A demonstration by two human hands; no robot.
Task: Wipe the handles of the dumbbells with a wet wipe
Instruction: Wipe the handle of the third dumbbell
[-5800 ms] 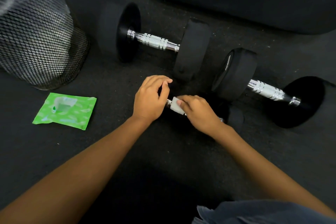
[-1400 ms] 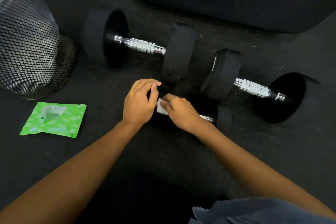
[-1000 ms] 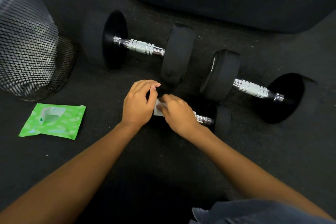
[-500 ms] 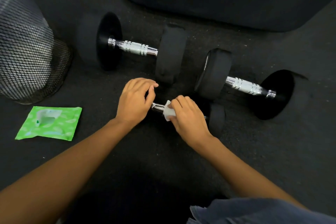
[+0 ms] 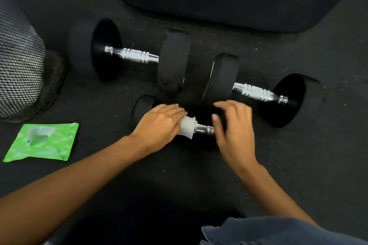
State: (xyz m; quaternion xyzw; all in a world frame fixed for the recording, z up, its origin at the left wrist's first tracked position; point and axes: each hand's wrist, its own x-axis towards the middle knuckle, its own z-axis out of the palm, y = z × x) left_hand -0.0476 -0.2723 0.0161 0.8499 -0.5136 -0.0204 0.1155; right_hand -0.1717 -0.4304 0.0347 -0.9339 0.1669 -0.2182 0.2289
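A small black dumbbell lies on the dark floor in front of me, its chrome handle (image 5: pixel 204 129) showing between my hands. A white wet wipe (image 5: pixel 187 127) is wrapped round the handle's left part, and my left hand (image 5: pixel 159 125) grips it there, beside the small left weight (image 5: pixel 140 112). My right hand (image 5: pixel 233 131) is over the dumbbell's right end with fingers spread, blurred and holding nothing. Two larger dumbbells lie behind, one with its handle at the back left (image 5: pixel 139 56), the other with its handle at the right (image 5: pixel 256 92).
A green pack of wet wipes (image 5: pixel 42 141) lies on the floor at the left. Behind it stands a black mesh bin (image 5: pixel 25 77). A large black padded object (image 5: pixel 219 6) spans the back. Dark cloth (image 5: pixel 268 230) shows at the bottom right.
The wipe has passed from my right hand to my left, which now grips it on the handle. My right hand let go, opened and moved right.
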